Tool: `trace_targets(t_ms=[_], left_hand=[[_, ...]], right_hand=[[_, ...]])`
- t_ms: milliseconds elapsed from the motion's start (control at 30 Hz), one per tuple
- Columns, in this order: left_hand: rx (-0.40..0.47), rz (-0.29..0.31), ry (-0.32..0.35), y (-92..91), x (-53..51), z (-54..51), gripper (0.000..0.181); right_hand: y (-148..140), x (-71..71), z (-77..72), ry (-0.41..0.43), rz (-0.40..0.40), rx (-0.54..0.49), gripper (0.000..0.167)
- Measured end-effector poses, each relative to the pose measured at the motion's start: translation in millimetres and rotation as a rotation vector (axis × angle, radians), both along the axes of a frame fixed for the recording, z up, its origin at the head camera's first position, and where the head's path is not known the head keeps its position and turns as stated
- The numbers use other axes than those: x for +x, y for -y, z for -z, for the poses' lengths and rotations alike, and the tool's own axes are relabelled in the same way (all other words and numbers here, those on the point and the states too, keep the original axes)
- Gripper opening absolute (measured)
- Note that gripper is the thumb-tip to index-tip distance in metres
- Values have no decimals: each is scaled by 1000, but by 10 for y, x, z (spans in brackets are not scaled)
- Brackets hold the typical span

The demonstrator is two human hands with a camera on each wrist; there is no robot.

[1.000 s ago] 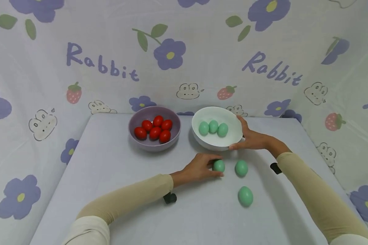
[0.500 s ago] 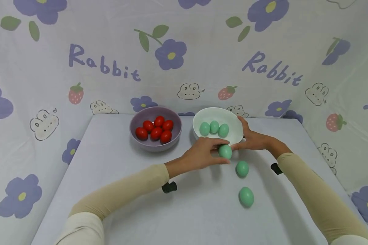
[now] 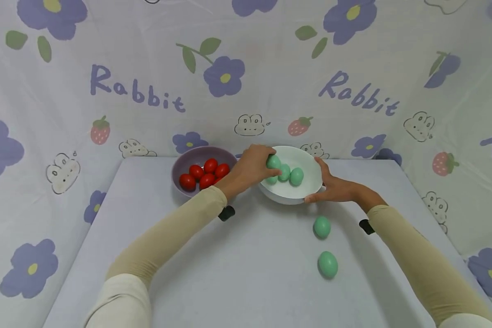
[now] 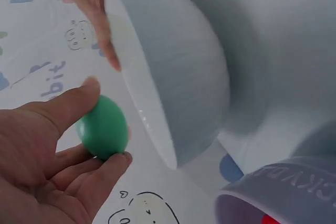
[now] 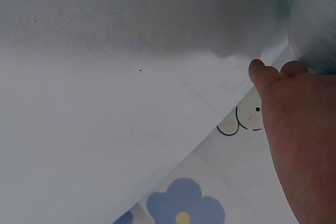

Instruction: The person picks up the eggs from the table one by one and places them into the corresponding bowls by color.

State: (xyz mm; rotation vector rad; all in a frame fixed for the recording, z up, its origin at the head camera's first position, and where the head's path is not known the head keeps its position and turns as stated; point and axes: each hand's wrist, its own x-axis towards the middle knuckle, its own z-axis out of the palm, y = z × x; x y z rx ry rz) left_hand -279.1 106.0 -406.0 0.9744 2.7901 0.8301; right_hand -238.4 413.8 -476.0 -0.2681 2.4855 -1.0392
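Observation:
My left hand pinches a green egg between thumb and fingers, over the left side of the white bowl. In the left wrist view the green egg sits between thumb and fingertips, apart from the bowl wall. Inside the bowl lie 3 green eggs, one partly covered by the held one. My right hand holds the bowl's right side, thumb at the front and fingers farther back. The right wrist view catches that hand against the bowl's outer wall.
A purple bowl with several red eggs stands left of the white one, partly behind my left hand. Two loose green eggs, a nearer egg and a farther egg, lie on the white table. Printed cloth hangs behind.
My left hand has lifted a green egg from the table and carried it up and leftward over the white bowl. My right hand keeps its hold on the bowl.

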Motion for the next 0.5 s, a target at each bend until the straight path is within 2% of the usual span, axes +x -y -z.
trace_targets(t_ms=[200, 267, 500], left_hand=[[-239, 13, -43, -161, -72, 187, 43], [-274, 13, -46, -204, -73, 228, 35], [-358, -5, -70, -308, -57, 275, 37]], right_hand=[[11, 10, -22, -9, 1, -4, 139], [17, 13, -27, -11, 5, 0, 139], [28, 31, -30, -11, 12, 35, 141]])
